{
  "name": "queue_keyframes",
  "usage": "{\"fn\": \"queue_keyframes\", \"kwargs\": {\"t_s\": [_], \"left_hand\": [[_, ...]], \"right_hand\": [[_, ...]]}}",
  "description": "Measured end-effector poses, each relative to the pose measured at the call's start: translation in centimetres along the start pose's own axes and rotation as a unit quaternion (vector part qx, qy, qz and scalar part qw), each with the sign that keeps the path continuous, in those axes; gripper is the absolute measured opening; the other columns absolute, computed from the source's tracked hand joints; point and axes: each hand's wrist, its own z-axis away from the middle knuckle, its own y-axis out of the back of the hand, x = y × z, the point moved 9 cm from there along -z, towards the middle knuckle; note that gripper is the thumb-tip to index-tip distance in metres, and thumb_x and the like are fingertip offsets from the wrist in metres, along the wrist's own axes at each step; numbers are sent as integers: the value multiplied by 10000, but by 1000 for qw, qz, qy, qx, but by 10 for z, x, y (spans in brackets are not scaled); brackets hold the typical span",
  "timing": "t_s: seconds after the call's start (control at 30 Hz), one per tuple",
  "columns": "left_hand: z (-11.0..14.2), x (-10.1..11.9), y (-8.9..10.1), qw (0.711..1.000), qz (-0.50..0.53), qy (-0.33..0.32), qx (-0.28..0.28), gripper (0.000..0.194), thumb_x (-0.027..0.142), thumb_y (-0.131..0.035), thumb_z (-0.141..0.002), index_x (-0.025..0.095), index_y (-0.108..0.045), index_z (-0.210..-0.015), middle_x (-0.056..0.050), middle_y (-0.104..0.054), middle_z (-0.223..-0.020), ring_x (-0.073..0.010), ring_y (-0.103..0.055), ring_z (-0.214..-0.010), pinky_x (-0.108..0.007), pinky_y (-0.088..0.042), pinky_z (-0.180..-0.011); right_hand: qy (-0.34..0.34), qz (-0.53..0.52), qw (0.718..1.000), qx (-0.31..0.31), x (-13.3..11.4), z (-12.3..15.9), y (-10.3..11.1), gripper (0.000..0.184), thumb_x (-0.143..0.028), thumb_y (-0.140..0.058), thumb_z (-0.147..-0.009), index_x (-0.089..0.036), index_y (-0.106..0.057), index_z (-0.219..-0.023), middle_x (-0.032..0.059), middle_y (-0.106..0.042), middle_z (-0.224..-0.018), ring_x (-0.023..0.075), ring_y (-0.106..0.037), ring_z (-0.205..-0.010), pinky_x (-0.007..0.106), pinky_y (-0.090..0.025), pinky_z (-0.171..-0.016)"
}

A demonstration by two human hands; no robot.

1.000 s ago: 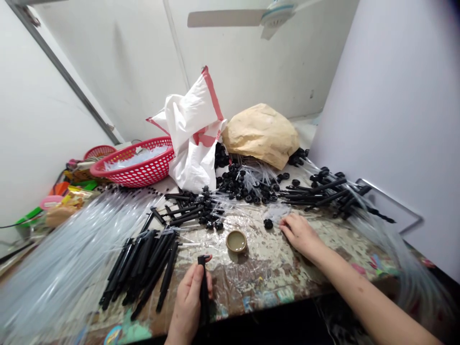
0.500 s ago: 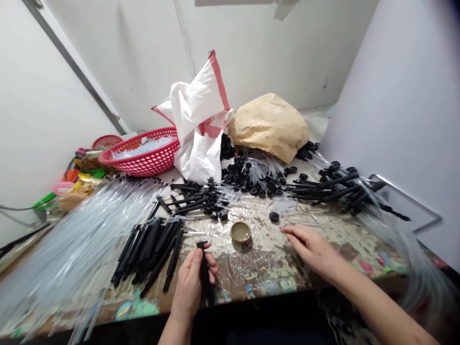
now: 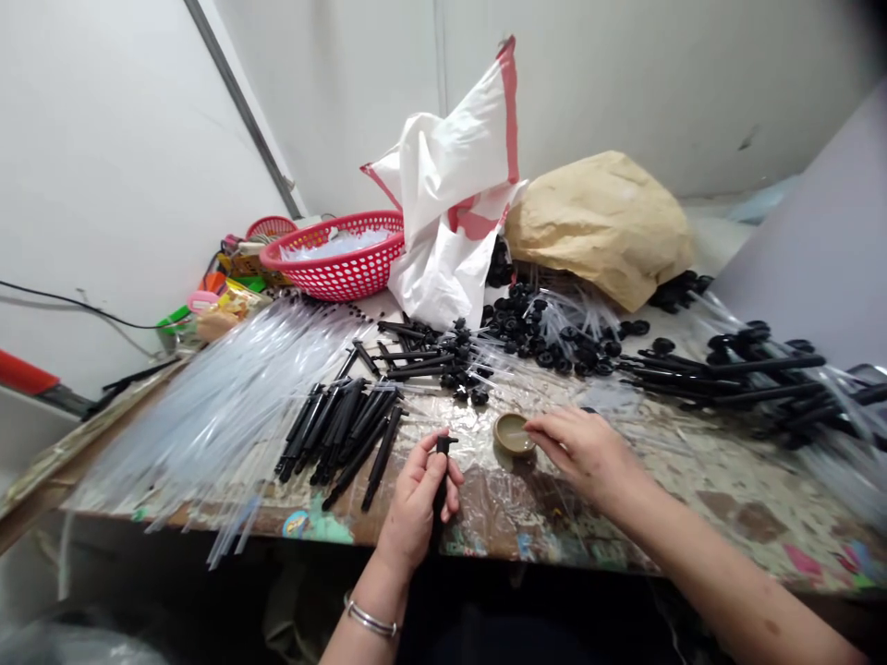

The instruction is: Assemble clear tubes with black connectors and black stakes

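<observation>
My left hand point(image 3: 414, 494) is wrapped round a slim black plastic tube point(image 3: 442, 447), held upright at the table's front edge. A short side nozzle sticks out near the tube's top; its lower end is hidden. To the right, the fingers of my right hand point(image 3: 589, 462) are pinched together at the right rim of a small round bowl point(image 3: 500, 445) with pale liquid in it. Whatever they pinch is too small to make out. Left of my left hand lies a pile of similar black tubes point(image 3: 346, 425), several with thin white stems.
Long clear plastic tubes point(image 3: 208, 406) cover the table's left side. Behind stand a red basket point(image 3: 333, 272), a white sack point(image 3: 443, 231) and a brown paper bag point(image 3: 602, 226). Black round caps point(image 3: 527, 319) lie mid-table, with black tubes and clear tubing point(image 3: 727, 379) at right.
My right hand has moved from the bare tabletop to the bowl's rim. My left hand still holds the black tube, its side nozzle now facing right. The whole view has shifted.
</observation>
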Motion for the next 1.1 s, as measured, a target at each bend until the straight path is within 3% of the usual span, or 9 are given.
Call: {"fn": "queue_keyframes", "kwargs": {"t_s": [0.17, 0.33, 0.5, 0.57, 0.7, 0.97, 1.1], "left_hand": [[-2, -2, 0, 1000, 0, 5, -9, 377, 349, -525, -852, 166, -460, -1175, 8, -586, -710, -53, -473, -456, -144, -315, -374], [-3, -5, 1, 1000, 2, 23, -14, 426, 373, -578, -814, 152, -509, -1172, -15, -605, -721, -67, -499, -470, -159, -314, -376], [-2, -5, 2, 1000, 11, 29, -2, 445, 362, -584, -811, 146, -534, -1196, -28, -610, -735, -71, -501, -481, -171, -311, -384], [-1, -5, 1, 999, 18, 32, -3, 447, 360, -583, -811, 145, -541, -1201, -33, -612, -746, -70, -496, -484, -174, -312, -393], [0, -3, 1, 999, 26, 35, 1, 431, 358, -577, -817, 143, -554, -1190, -41, -613, -765, -62, -477, -485, -177, -320, -413], [0, -1, 3, 999, 44, 18, -2, 304, 341, -524, -855, 127, -590, -1061, -37, -602, -769, -46, -455, -469, -161, -306, -401], [0, -2, 4, 998, 62, 20, -4, 326, 343, -512, -863, 134, -579, -1104, -27, -595, -758, -36, -438, -451, -155, -295, -395]], "right_hand": [[31, 147, 989, 6, -2, -10, 1, 173, -208, -514, -854, -225, -677, -797, 34, -688, -780, 193, -547, -775, 357, -253, -778], [66, 189, 980, 10, -8, -14, 1, 127, -166, -579, -810, -220, -680, -756, 18, -677, -738, 174, -528, -732, 368, -220, -779], [29, 83, 995, 51, -8, -11, 12, 136, -207, -550, -834, -213, -670, -771, 18, -689, -790, 182, -576, -764, 368, -280, -776], [-5, -24, 999, 38, -11, -11, 11, 138, -235, -529, -845, -211, -659, -806, 10, -687, -791, 164, -597, -749, 327, -348, -741], [-56, -198, 979, -7, -27, -12, -5, 163, -276, -498, -849, -202, -643, -844, 3, -685, -788, 136, -622, -714, 249, -447, -657], [-47, -200, 979, 8, -42, -20, -17, 171, -263, -481, -843, -193, -637, -848, 28, -686, -805, 149, -635, -745, 261, -487, -685], [-44, -191, 981, 11, -43, -21, -20, 173, -265, -486, -841, -193, -641, -863, 28, -690, -812, 150, -639, -752, 262, -491, -686]]}}
